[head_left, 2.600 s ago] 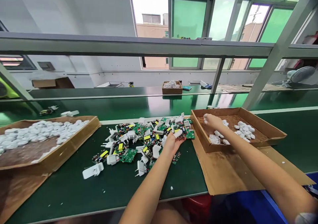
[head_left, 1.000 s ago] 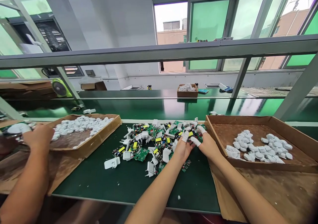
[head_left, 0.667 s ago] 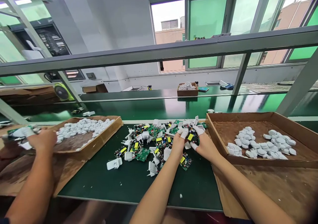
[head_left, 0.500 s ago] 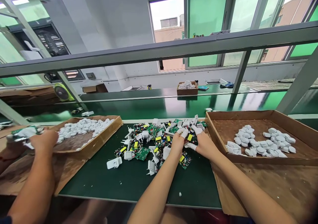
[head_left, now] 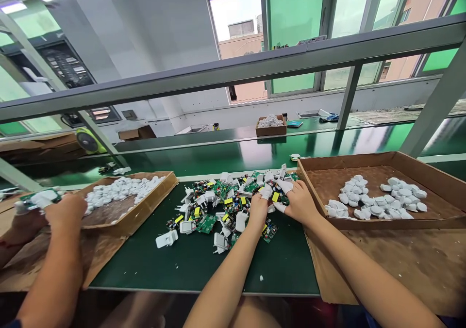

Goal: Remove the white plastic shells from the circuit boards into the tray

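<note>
My left hand and my right hand meet at the right edge of a heap of green circuit boards and white plug parts on the green belt. Both wear white finger cots. Between their pinched fingertips sits a green board with a yellow part. The fingers of both hands are curled on it. A cardboard tray of white caps lies just right of my right hand.
A co-worker's hand at the left holds a white part over a second cardboard tray of white caps. A loose white plug lies in front of the heap. Cardboard sheet covers the near right. A steel rail crosses overhead.
My right hand left the right tray and joined my left hand at the heap, where both closed on a board. The view swung left, bringing the co-worker's arm in.
</note>
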